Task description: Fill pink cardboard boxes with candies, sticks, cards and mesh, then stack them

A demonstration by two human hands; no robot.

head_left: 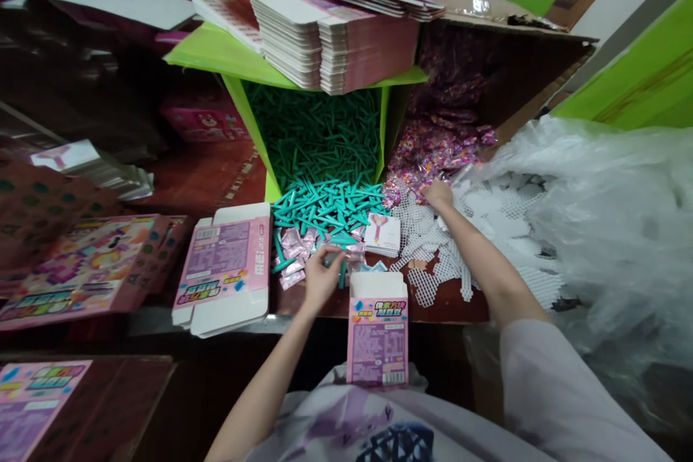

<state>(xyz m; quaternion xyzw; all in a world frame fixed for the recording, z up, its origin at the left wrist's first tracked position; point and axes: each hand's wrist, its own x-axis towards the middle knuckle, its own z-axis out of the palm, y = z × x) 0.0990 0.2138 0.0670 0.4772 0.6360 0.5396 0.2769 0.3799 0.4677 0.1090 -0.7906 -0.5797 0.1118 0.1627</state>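
Observation:
My left hand (pixel 323 277) is closed, thumb and forefinger together, over small pink sachets (pixel 293 271) and beside a teal stick (pixel 342 273). Whatever it grips is too small to make out. My right hand (pixel 437 195) reaches to the edge of a heap of clear bags of colourful beads (pixel 427 148); its fingertips are hidden there. Between the hands lies a stack of white printed cards (pixel 382 232). White grid plates (pixel 427 281) are spread below my right forearm. An upright pink carton (pixel 377 332) with its top open stands at the table edge against me.
A green bin (pixel 246 130) spills teal sticks (pixel 325 206) onto the table; flattened cartons (pixel 338 43) are stacked on it. More pink cartons (pixel 227 267) lie at left, near a patterned box (pixel 86 267). Clear plastic sheeting (pixel 611 209) bulges at right beside the plates.

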